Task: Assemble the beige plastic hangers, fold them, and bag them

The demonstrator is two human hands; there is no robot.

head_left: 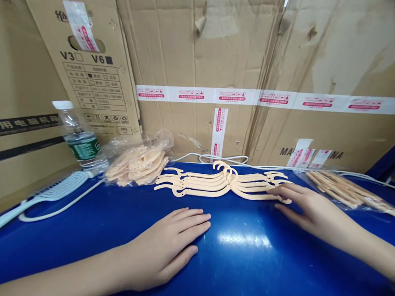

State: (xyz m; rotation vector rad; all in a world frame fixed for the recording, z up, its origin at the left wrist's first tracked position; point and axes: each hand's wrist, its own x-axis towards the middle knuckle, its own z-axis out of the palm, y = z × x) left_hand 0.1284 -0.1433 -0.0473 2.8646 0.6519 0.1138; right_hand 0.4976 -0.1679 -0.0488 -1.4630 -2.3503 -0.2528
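Several cream-coloured clothes hangers (205,192) lie lined up close together on the blue tabletop (230,273), their hooks turned toward the cardboard behind. My right hand (310,211) reaches in from the right over the hangers' right ends. Its fingertips touch or nearly touch the nearest ones, with thumb and fingers apart; a firm hold cannot be seen. My left hand (169,243) rests palm down on the tabletop in front of the hangers, fingers stretched out and holding nothing.
At the left are a clear plastic bag of cream pieces (137,162), a water bottle (81,144) and a pale blue hairbrush (61,189). Another bag with cream-coloured sticks (347,191) lies right. A white cable (190,155) runs along the cardboard wall (188,63).
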